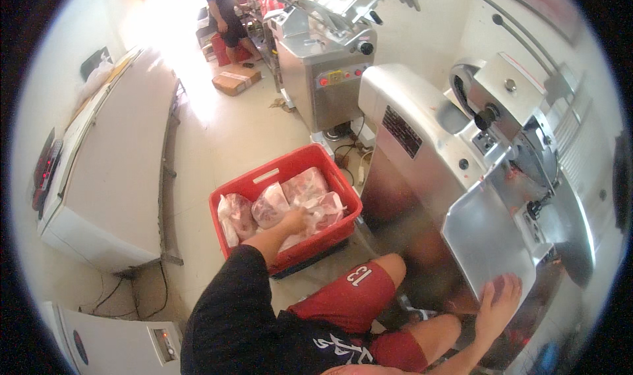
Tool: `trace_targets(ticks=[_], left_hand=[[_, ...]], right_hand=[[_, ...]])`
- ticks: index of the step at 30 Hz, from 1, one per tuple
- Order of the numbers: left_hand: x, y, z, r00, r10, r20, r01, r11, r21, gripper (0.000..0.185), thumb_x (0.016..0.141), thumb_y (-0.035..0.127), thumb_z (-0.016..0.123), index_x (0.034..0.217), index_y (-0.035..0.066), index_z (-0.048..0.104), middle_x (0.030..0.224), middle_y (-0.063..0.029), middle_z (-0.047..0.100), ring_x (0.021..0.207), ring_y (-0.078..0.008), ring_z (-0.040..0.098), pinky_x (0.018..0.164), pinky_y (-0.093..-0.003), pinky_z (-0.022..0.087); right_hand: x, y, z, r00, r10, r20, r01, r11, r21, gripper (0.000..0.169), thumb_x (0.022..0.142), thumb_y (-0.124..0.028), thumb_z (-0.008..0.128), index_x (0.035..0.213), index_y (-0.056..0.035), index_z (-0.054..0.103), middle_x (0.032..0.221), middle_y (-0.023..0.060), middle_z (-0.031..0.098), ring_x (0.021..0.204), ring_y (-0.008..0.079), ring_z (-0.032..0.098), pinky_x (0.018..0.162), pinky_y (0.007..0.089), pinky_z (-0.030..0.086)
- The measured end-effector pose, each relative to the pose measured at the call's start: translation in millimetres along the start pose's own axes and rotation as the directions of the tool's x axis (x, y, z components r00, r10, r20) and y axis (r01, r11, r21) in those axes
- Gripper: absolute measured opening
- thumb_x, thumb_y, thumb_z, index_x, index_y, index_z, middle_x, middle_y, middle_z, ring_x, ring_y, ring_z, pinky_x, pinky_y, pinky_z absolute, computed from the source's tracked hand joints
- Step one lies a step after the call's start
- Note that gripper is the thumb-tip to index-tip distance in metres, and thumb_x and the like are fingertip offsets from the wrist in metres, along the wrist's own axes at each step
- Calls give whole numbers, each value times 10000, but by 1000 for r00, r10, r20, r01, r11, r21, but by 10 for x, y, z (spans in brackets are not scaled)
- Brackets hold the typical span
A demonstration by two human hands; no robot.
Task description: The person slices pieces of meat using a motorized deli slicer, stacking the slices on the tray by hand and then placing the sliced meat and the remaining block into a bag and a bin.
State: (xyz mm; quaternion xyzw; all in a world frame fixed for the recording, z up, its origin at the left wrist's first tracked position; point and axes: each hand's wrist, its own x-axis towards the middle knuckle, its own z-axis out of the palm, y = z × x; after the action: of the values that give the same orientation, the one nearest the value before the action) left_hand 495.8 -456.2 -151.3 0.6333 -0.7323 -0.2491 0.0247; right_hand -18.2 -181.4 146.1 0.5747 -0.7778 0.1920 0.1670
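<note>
A red plastic crate point(292, 261) stands on the floor before me with several clear bags of frozen-looking meat point(304, 184) in it. My left hand point(295, 220) reaches in and touches a bag in the middle; its fingertips are partly lost among the white plastic, so its grip is unclear. At the lower right, my right hand point(498, 301) rests on the near corner of the metal tray point(487, 236) of a meat slicer point(410, 103), thumb apart from the fingers. A reddish patch shows between them, perhaps a reflection. Scraps of meat lie near the slicer's blade point(534, 162).
A second steel machine point(321, 73) with control buttons stands beyond. Cables point(348, 157) lie between the machines. Chest freezers point(118, 162) line the left side. A cardboard box point(236, 79) sits on the floor farther back, near another person point(227, 16). My knees are close to the slicer's base.
</note>
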Motion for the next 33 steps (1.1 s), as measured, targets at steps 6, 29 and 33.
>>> trace_targets(ticks=[6,29,33], left_hand=[[-689,-1597,552,882,-55,467,-140,918,372,182,797,121,634,934,51,733,967,-208,719,894,-387,686,786,-483,546],[-88,-350,143,984,177,-34,-171,857,-486,444,1018,168,550,1422,10,454,1190,-154,626,1082,-254,618,842,-348,540],[9,-75,319,990,138,18,-112,867,-486,456,1006,168,570,1419,13,453,1166,-150,632,1048,-254,622,813,-350,541]], right_hand=[[26,-114,-19,999,-15,35,13,997,72,454,968,-334,586,1237,32,569,1353,237,555,1329,454,445,1124,550,328],[-123,-22,59,914,319,-249,-321,947,35,559,850,-422,677,1216,-4,626,1323,220,581,1329,403,464,1144,546,320],[-166,-13,12,927,309,-212,-309,950,38,557,855,-434,666,1204,-1,639,1321,221,590,1338,399,463,1150,557,307]])
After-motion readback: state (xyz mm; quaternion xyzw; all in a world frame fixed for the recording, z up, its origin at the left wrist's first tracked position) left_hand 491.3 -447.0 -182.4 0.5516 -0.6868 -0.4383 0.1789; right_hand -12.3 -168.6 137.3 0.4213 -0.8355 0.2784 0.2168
